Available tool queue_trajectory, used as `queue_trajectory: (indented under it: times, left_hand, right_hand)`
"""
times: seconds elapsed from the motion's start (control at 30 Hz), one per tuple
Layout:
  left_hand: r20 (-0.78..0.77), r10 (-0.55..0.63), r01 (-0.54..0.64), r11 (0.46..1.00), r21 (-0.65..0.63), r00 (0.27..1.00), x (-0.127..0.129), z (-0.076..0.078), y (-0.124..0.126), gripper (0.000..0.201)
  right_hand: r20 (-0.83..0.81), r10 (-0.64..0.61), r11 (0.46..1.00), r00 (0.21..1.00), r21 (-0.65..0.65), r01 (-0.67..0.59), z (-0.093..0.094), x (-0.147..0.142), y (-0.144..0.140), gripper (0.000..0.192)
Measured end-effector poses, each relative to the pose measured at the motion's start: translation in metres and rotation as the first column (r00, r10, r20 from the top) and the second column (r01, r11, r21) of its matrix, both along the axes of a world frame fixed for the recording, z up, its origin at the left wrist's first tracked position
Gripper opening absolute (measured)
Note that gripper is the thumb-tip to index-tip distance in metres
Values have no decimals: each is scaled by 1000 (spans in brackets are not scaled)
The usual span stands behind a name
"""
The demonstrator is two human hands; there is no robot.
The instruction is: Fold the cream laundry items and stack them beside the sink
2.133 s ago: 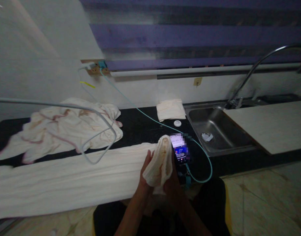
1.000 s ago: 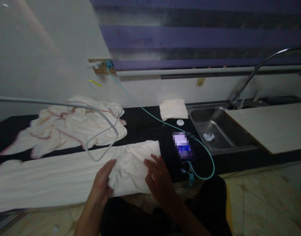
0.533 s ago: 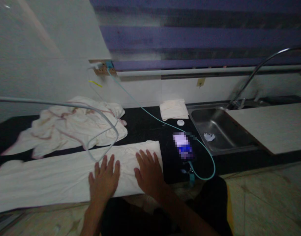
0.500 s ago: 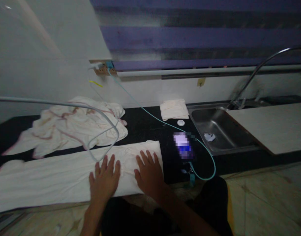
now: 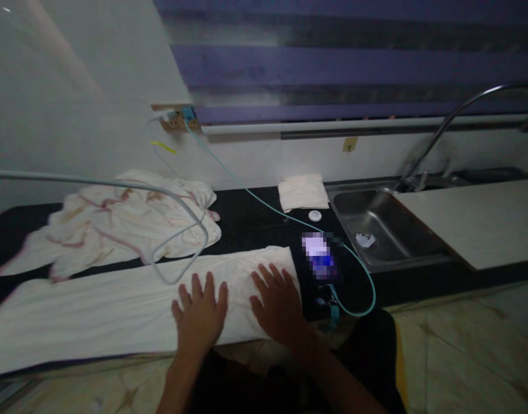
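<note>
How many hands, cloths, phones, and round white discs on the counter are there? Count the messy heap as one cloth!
Hands: 2 (left hand, right hand)
Cloths: 3 (long flat cloth, messy heap, folded cloth)
Phone: 1
Round white disc: 1
Total: 7

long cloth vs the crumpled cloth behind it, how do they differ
The long cloth lies flat, while the crumpled cloth sits in a loose heap. Pinkish edging shows on the crumpled cloth; the long cloth looks mostly plain. The left hand and right hand rest on the long cloth; neither touches the crumpled cloth. Both cloths are whitish, on the dark counter.
</note>
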State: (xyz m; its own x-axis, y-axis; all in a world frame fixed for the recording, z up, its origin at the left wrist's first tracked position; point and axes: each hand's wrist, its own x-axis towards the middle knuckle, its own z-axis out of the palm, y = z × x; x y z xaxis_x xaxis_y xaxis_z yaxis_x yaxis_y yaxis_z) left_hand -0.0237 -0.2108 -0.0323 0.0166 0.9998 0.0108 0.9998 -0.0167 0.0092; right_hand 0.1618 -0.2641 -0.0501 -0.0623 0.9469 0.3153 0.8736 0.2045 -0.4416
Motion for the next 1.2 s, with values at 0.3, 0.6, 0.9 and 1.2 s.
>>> queue_trajectory:
  times: [0.3, 0.6, 0.9, 1.2]
  left_hand:
    - [-19, -52, 53, 998, 29, 998, 31, -3, -2, 71]
    - [-35, -90, 91, 996, 25, 995, 26, -11, -3, 71]
    - [218, -131, 94, 981, 172, 967, 19, -1, -12, 64]
    - [357, -643, 636, 756, 157, 677, 71, 11, -57, 74]
  right_hand:
    - [111, -17, 999, 994, 33, 13, -2, 33, -9, 53]
    - [169, -63, 995, 984, 91, 48, -9, 28, -11, 58]
    - [84, 0, 992, 996, 125, -11, -5, 32, -7, 55]
    - [-724, -79, 930, 686, 193, 312, 4, 59, -22, 41]
